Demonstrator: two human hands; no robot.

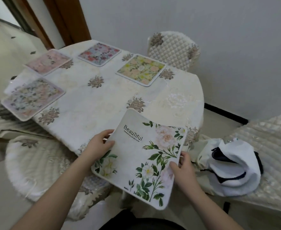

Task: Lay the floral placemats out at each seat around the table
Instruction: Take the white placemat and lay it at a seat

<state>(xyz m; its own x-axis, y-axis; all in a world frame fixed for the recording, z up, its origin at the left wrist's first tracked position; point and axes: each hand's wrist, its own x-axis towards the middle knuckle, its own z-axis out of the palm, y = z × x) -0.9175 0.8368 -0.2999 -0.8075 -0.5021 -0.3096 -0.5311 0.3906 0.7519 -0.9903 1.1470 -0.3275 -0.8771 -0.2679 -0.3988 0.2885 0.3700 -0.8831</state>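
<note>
I hold a white placemat [137, 156] printed with green leaves, pale roses and the word "Beautiful". It hangs over the table's near edge, partly off the table [103, 97]. My left hand [100, 145] grips its left edge, and my right hand [183, 168] grips its right edge. Several floral placemats lie flat on the cream tablecloth: a pink one [47, 61] at far left, a red and blue one [100, 53] at the back, a yellow-green one [141, 69] at the back right, and a pale mixed one [32, 98] at the left edge.
Quilted cream chairs stand around the table: one at the far side [173, 48], one at near left [37, 165], one at right [269, 146]. A white cloth bag with dark trim [232, 166] lies on the right chair. A grey wall is behind.
</note>
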